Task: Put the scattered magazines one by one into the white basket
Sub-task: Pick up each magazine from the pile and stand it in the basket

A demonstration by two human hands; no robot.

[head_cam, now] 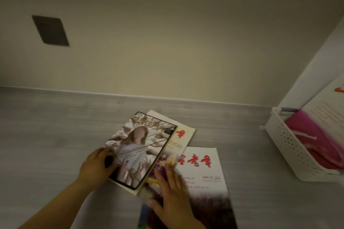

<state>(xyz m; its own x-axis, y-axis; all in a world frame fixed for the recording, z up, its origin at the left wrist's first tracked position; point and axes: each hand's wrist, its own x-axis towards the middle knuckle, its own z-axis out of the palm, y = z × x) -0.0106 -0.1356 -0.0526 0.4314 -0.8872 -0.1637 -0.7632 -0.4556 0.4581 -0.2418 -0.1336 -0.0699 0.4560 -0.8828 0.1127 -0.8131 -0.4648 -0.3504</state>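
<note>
A magazine with a figure in white on its cover (141,147) lies tilted on top of a small pile on the grey surface. My left hand (96,165) grips its left edge, thumb on the cover. Under it lies a cream magazine with red characters (183,135). My right hand (171,193) rests flat on that cream magazine's lower part. To the right lies a white magazine with red characters (204,171). The white perforated basket (284,147) stands at the far right and holds a pink magazine (314,143) and a white one (327,106).
A beige wall (167,33) with a dark square plate (50,30) closes off the back. A pale side panel (320,57) rises behind the basket. A blue edge of something (142,215) pokes out below the pile. Bare grey surface (46,135) stretches to the left.
</note>
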